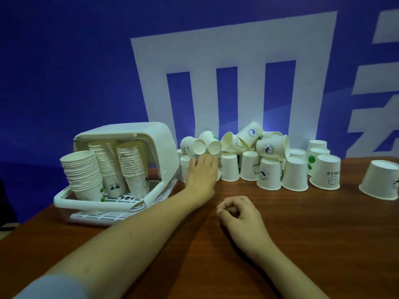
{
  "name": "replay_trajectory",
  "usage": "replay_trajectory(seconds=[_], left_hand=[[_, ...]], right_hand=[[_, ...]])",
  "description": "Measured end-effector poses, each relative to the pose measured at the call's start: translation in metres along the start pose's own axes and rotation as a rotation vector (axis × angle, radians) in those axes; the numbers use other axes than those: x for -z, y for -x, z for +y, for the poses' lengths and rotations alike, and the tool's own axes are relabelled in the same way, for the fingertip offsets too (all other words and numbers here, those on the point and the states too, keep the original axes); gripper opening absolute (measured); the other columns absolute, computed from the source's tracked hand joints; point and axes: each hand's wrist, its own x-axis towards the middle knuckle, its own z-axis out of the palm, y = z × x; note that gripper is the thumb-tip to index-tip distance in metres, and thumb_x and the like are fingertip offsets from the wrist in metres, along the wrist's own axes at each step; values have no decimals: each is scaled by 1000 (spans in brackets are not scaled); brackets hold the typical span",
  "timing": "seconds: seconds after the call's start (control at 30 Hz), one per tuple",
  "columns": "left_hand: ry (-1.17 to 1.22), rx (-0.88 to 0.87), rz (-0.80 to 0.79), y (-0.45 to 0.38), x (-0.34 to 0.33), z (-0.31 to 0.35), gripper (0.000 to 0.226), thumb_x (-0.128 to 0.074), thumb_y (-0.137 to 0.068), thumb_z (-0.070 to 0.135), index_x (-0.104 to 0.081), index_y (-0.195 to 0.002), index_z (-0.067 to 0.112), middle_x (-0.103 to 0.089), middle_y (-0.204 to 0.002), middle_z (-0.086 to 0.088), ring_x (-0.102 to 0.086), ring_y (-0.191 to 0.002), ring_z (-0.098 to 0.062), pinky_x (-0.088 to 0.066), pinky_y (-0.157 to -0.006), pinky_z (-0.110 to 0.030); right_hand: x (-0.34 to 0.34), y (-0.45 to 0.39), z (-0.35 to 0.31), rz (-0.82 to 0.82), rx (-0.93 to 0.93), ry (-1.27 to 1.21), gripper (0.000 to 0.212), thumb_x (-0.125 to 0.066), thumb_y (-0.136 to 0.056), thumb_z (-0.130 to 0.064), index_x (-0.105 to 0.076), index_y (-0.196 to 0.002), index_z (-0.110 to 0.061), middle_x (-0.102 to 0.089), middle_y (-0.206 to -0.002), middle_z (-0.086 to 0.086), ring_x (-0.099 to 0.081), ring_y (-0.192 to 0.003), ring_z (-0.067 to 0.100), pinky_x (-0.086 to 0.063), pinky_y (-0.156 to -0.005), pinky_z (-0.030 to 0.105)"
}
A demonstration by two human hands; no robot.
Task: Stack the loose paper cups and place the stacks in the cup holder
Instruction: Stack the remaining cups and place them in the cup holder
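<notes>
Three stacks of white paper cups (pixel 103 169) stand in the white plastic cup holder (pixel 112 203), left of centre. Left hand (pixel 201 171) reaches onto an upturned loose cup (pixel 218 169); whether it grips, I cannot tell. Right hand (pixel 237 212) rests loosely curled, empty. Next, likely lift and nest it.

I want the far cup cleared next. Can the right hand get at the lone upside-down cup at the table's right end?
Probably yes. The right hand rests loosely curled and holds nothing, and bare table lies between it and the lone cup, which stands apart from the pile.
</notes>
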Motion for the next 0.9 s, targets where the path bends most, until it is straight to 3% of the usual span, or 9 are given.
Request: replay_trajectory(seconds=[0.1,0.23,0.37,0.5,0.57,0.63,0.7,0.8,0.9], left_hand=[[-21,3,74,14,8,0,53,-69,-80,19,-46,-127,17,-42,-135,-9,-42,-123,-31,-33,-95,-42],[158,20,14,39,4,-8,42,-68,-86,23,-49,-123,16,-52,-130,-8,-52,-117,-32,-40,-89,-41],[709,267,164,65,14,-11,38,-73,-89,28,-49,-118,20,-55,-115,1,-53,-103,-18,-42,-83,-31],[754,493,156,74,6,-12,49,-78,-83,54,-50,-108,23,-54,-111,4,-54,-107,-19,-52,-89,-42],[961,732,92,73,0,-12,60,-81,-78,61,-50,-109,20,-55,-123,-3,-57,-115,-26,-52,-91,-43],[1069,872,26,72,-3,-9,75,-84,-75,60,-47,-123,16,-52,-138,-8,-57,-119,-28,-50,-91,-41],[1109,892,-58,71,0,-7,83,-85,-77,54,-42,-136,13,-55,-136,-9,-56,-104,-23,-48,-87,-38],[1240,856,-144,72,7,-16,75,-84,-79,40,-47,-139,11,-62,-124,-2,-58,-84,-11,-46,-75,-33],[1283,702,-212,85,5,-22,58,-87,-74,32,-63,-125,18,-69,-118,1,-64,-94,-11,-54,-81,-35]], right_hand=[[-1,-2,-2,16,2,-1,10,-71,-92,-13,-71,-85,-20,-53,-112,-8,-67,-90,13,-56,-75,24],[-2,1,-1,54,-11,-20,10,-71,-92,-12,-70,-86,-20,-53,-112,-5,-67,-88,15,-58,-81,31],[2,3,-1,102,-87,-104,12,-71,-92,-17,-67,-97,-26,-62,-111,2,-69,-84,15,-57,-66,24],[3,1,-3,137,-169,-209,16,-71,-93,-16,-64,-103,-26,-68,-109,11,-69,-74,16,-59,-64,31],[3,2,-3,136,-188,-241,12,-69,-94,-14,-65,-104,-21,-72,-103,11,-66,-68,13,-57,-64,29],[4,2,-3,115,-209,-295,8,-67,-96,-11,-67,-102,-16,-74,-92,8,-64,-66,11,-56,-67,30],[5,-1,-3,96,-215,-343,6,-65,-97,-9,-69,-100,-12,-74,-87,8,-65,-67,10,-55,-69,31],[5,-4,-4,107,-213,-382,6,-63,-98,-7,-67,-101,-9,-73,-91,10,-70,-75,11,-55,-69,27],[5,-5,-4,185,-194,-375,8,-63,-97,-6,-67,-101,-13,-73,-94,10,-71,-82,16,-56,-72,31]])
